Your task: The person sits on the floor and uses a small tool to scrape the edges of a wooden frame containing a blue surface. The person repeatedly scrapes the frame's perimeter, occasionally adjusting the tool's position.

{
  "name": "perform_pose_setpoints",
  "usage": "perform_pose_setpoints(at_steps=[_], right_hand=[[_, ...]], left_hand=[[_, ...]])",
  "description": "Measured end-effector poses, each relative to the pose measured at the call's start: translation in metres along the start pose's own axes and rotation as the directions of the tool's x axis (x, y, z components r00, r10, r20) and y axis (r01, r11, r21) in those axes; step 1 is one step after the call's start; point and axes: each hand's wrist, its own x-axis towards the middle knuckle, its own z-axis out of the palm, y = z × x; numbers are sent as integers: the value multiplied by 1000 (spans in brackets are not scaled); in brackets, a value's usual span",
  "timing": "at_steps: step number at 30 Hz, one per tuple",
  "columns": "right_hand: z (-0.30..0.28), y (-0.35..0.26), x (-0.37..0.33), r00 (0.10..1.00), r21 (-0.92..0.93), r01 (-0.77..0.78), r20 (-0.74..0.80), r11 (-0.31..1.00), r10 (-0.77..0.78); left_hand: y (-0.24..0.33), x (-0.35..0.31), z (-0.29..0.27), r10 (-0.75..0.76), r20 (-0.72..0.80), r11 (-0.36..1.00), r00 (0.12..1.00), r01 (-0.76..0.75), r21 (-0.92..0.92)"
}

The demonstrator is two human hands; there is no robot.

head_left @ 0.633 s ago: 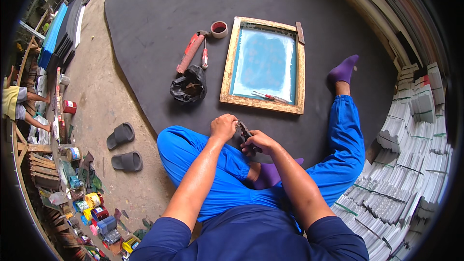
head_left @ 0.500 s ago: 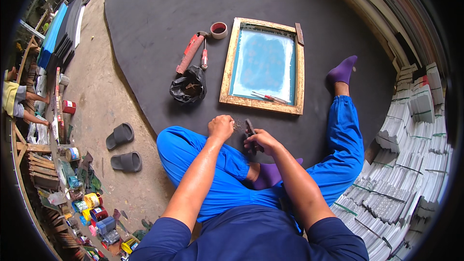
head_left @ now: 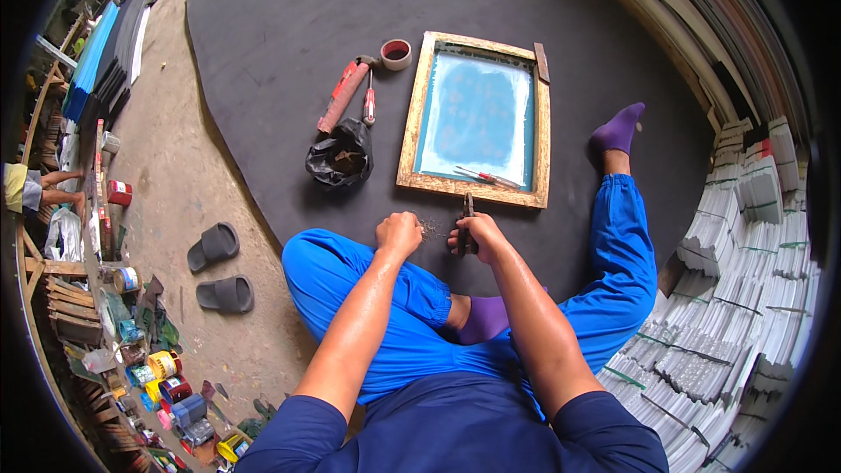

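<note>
A wooden-framed printing screen with blue-and-white mesh lies flat in front of me. My right hand is wrapped round dark pliers, their jaws at the frame's near edge; whether they grip anything is too small to tell. My left hand is closed in a loose fist, and what it holds, if anything, is hidden. Beside it is a scatter of small metal bits, perhaps staples or tacks. A screwdriver with a red-and-clear handle rests on the screen's near right part.
Left of the screen lie a hammer, another screwdriver, a tape roll and an open black plastic bag. All sit on a dark mat. Slippers and paint cans are farther left; bundled white stacks line the right.
My right hand has moved slightly forward, bringing the pliers upright with their jaws to the frame's near edge. My left hand has barely shifted.
</note>
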Motion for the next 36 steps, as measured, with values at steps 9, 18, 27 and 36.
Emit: perform_pose_setpoints(at_steps=[9,18,27,36], right_hand=[[0,-7,6,994,-167,-13,-110,986,-6],[0,37,27,898,-394,254,-244,883,-367],[10,28,13,989,377,68,95,924,-112],[-8,4,2,879,-813,102,-195,573,-434]], left_hand=[[-2,3,5,-19,-21,1000,1000,19,-15],[8,-2,-10,-86,69,996,994,87,-4],[-3,8,11,117,-346,978,931,-168,-122],[4,13,5,270,-491,959,828,-275,64]])
